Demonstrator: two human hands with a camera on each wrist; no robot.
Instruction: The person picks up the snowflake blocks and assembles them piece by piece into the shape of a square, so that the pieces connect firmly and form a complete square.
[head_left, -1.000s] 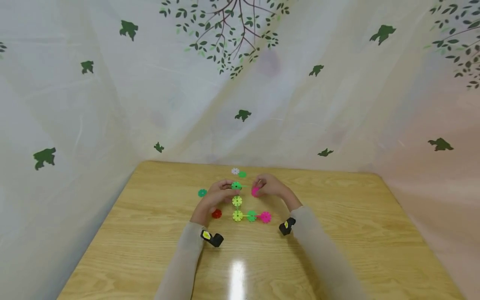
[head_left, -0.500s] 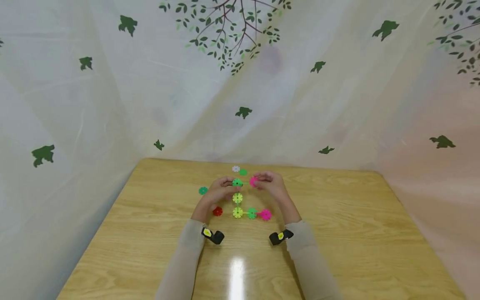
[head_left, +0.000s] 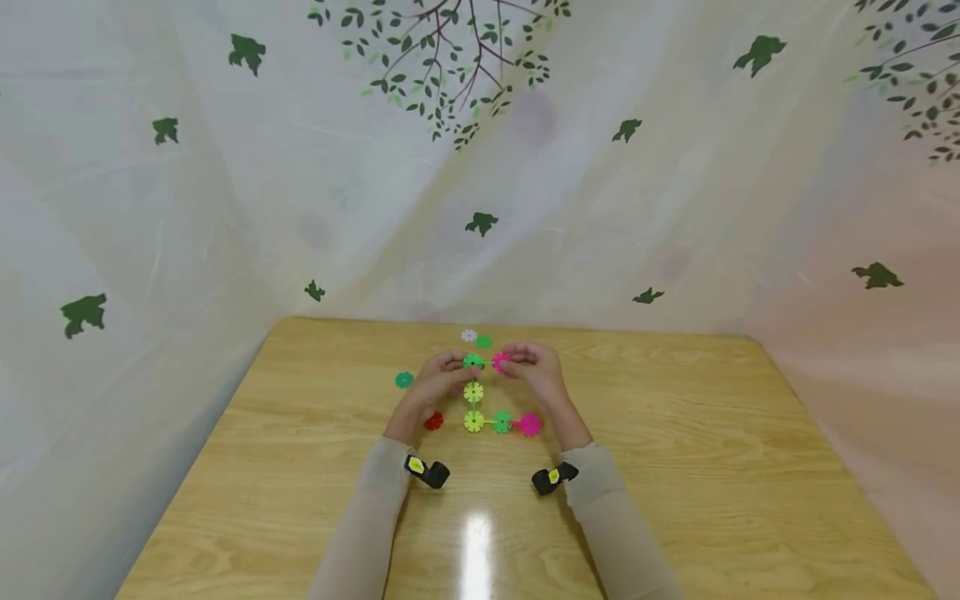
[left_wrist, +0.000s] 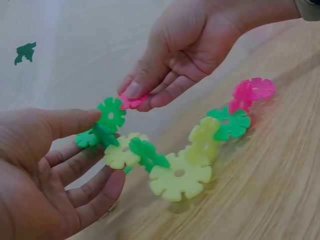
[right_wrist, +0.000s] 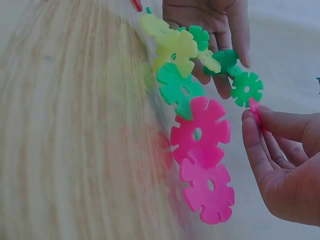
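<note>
A chain of notched plastic flower discs, green, yellow and pink, forms a bent shape above the table. My left hand (head_left: 435, 385) pinches the chain's far corner at a green disc (head_left: 472, 362). Between thumb and fingers my right hand (head_left: 536, 367) pinches a loose-ended pink disc (left_wrist: 132, 101), whose edge meets the upright green disc (right_wrist: 247, 89) at the chain's end. Yellow discs (left_wrist: 181, 175) make up the nearer corner. From there a green disc (left_wrist: 230, 123) leads to pink discs (right_wrist: 207, 190) at the other end.
Loose discs lie on the wooden table (head_left: 675, 467): a red one (head_left: 433, 421) by the left wrist, a teal one (head_left: 404, 380) at left, and a white one (head_left: 468, 335) beside a green one (head_left: 484, 342) at the back. A printed cloth (head_left: 360, 208) hangs behind.
My right hand has moved away from me and slightly left, bringing its pink disc up against the chain's green end disc. The left hand keeps its hold, almost unmoved.
</note>
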